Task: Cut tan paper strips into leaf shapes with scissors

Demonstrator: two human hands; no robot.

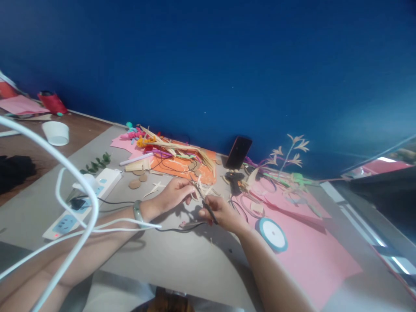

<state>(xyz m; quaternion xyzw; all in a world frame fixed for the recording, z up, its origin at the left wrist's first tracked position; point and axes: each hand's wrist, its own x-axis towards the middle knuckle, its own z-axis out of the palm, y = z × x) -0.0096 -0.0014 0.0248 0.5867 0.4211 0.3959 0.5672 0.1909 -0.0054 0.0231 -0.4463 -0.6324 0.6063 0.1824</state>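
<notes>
My right hand (pixel 224 212) is closed round the dark handles of a pair of scissors (pixel 210 211), whose blades point up and to the left. Close to those blades, my left hand (pixel 177 193) has its fingers pinched together. A thin, pale straw-coloured strip (pixel 202 187) shows at its fingertips; small and blurred, its exact shape cannot be made out. More pale cut strips (pixel 156 188) lie to the left of my left hand. Round brown discs (pixel 134 184) rest just beyond my left wrist, which wears a bangle (pixel 138 212).
A white power strip (pixel 85 203) and looping white cable (pixel 92 190) cross the left side. Behind my hands lie an orange sheet (pixel 182 167) and dried strips (pixel 175 147). A phone (pixel 238 152) leans upright. Pink paper (pixel 302 260) and a tape roll (pixel 273 234) are at right.
</notes>
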